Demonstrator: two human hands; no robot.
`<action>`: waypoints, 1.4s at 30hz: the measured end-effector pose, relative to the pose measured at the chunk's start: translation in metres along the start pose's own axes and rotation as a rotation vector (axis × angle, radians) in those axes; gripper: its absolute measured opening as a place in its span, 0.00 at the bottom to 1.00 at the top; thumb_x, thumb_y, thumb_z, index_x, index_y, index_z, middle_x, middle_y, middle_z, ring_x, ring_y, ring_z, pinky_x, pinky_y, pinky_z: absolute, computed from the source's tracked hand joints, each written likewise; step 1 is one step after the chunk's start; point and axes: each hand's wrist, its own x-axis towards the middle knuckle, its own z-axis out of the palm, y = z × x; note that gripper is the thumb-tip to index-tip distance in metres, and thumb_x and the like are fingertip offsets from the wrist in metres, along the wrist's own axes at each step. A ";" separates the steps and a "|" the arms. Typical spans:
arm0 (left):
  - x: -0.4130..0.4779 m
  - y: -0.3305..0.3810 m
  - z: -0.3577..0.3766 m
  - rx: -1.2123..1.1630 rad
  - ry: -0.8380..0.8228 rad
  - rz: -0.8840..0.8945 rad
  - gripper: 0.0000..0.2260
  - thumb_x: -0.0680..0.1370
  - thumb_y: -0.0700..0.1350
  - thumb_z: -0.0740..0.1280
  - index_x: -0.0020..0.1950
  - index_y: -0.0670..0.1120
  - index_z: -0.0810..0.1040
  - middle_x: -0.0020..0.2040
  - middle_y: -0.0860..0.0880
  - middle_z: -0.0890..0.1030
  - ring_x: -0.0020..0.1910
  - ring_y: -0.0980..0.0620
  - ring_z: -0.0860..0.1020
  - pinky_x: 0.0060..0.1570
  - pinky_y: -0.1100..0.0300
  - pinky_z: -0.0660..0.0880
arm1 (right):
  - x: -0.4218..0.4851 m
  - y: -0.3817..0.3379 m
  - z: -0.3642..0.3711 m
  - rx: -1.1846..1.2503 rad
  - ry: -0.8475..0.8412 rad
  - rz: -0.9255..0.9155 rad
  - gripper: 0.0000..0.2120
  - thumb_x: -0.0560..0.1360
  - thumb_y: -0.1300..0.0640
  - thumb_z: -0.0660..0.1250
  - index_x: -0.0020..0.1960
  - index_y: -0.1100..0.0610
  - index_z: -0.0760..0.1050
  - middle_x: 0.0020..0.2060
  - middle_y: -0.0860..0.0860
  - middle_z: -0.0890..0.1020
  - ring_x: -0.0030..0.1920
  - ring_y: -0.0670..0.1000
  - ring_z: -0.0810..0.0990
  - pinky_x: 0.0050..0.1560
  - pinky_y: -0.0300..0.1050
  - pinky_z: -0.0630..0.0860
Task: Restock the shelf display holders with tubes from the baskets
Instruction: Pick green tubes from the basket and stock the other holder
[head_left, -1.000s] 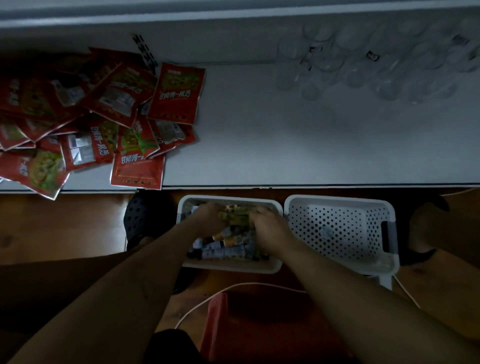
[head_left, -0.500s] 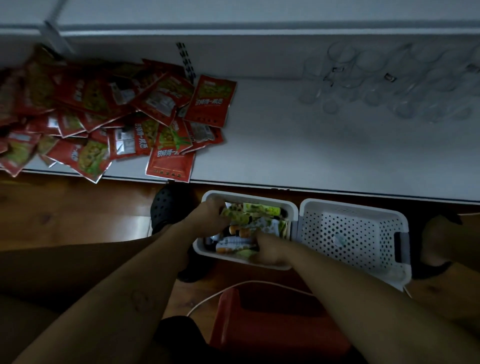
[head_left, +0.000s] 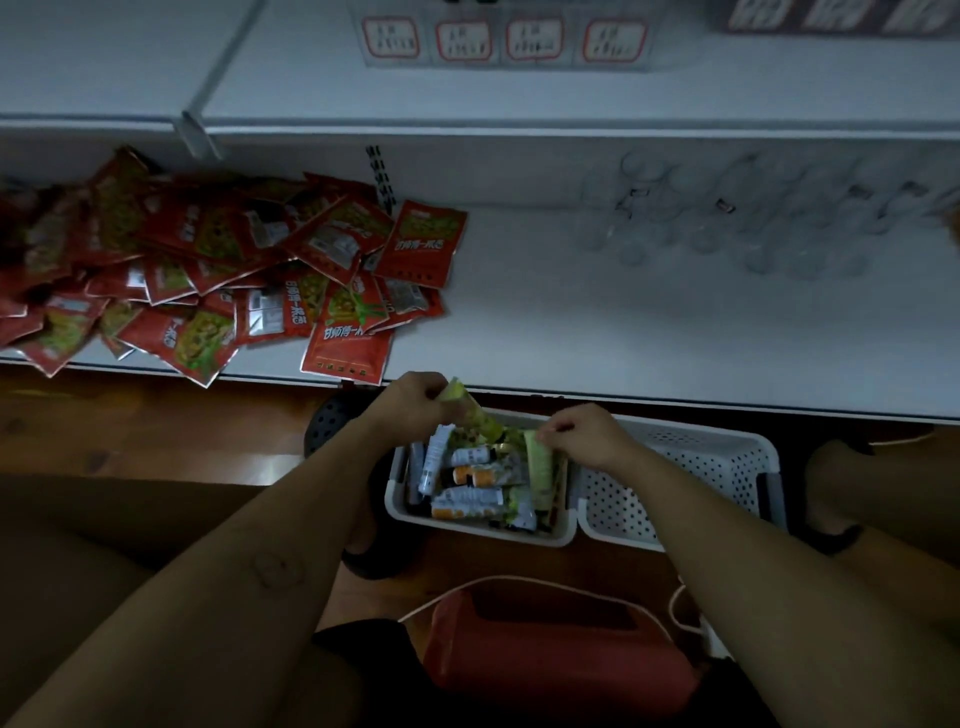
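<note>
- Tubes, smooth and flat-ended in white, orange and green, are lying jumbled in a white plastic basket on the floor, below the shelf.
- Left hand is curling its fingers round a yellow-green tube over the basket's far rim.
- Right hand is pinching a pale green tube inside the basket.
- Clear holders are showing only faintly at the shelf's back.
- Glossy red sachets are lying heaped, their Chinese print blurring.

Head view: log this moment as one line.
left hand holds yellow-green tube; right hand pinches pale-green tube; both above tube basket; clear holders look empty
</note>
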 end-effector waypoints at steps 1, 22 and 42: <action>0.000 0.005 0.001 -0.068 0.005 -0.008 0.10 0.76 0.47 0.70 0.48 0.40 0.78 0.45 0.42 0.82 0.45 0.46 0.82 0.48 0.48 0.79 | -0.003 -0.001 -0.004 0.086 0.029 0.018 0.05 0.78 0.54 0.66 0.45 0.52 0.79 0.45 0.50 0.81 0.48 0.51 0.78 0.48 0.45 0.73; -0.036 0.131 -0.009 -0.264 0.033 0.364 0.13 0.77 0.50 0.68 0.55 0.42 0.79 0.45 0.42 0.83 0.41 0.48 0.83 0.49 0.49 0.79 | -0.061 -0.091 -0.082 1.073 -0.010 -0.278 0.25 0.83 0.45 0.49 0.55 0.57 0.81 0.36 0.49 0.72 0.33 0.46 0.65 0.32 0.38 0.65; -0.104 0.284 -0.113 -0.082 0.094 0.774 0.12 0.74 0.47 0.71 0.50 0.40 0.80 0.43 0.41 0.84 0.40 0.46 0.84 0.46 0.51 0.81 | -0.128 -0.243 -0.178 0.402 0.512 -0.543 0.35 0.70 0.27 0.54 0.57 0.54 0.80 0.54 0.53 0.83 0.55 0.55 0.80 0.60 0.59 0.75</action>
